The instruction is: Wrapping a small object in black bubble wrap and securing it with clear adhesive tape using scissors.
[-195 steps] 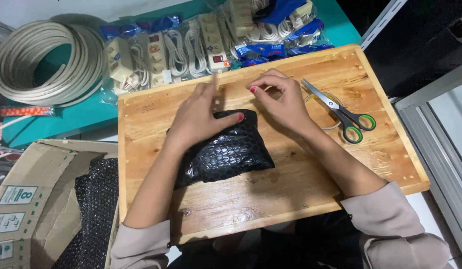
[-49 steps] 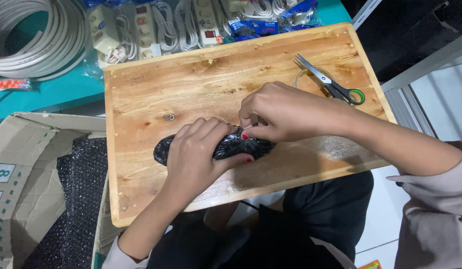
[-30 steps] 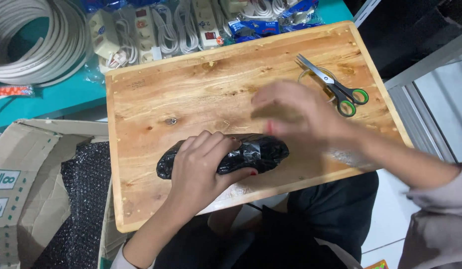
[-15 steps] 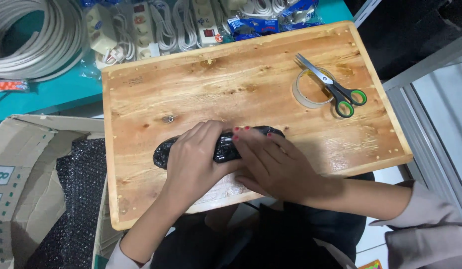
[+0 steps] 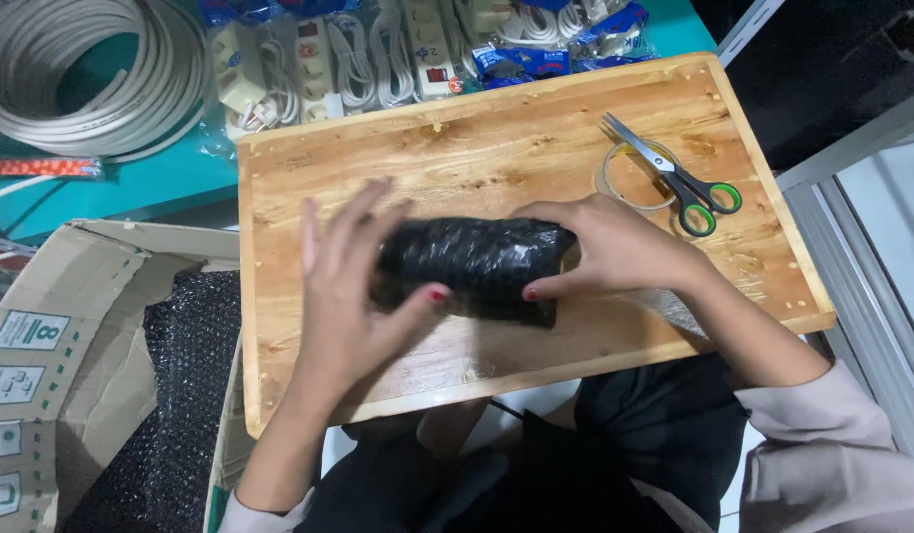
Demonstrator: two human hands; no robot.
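Black bubble wrap covers the bundle (image 5: 474, 265), which lies near the middle of the wooden board (image 5: 496, 158), a little closer to the front edge. The left hand (image 5: 350, 286) is at the left end of the bundle; its fingers are spread wide and point to the back edge, and only the thumb presses on the front side of the bundle. The right hand (image 5: 615, 247) holds the right end, with the fingers curved over the top and the thumb under the front side. Scissors with green and black handles (image 5: 679, 178) lie near the back right corner of the board, partly over a roll of clear tape (image 5: 634, 178). Left of the board stands an open cardboard box (image 5: 52, 345) with more black bubble wrap (image 5: 185, 395) inside. Behind the back edge are packed white power strips (image 5: 378, 49), and a coil of pale cable (image 5: 82, 69) is at the far left.
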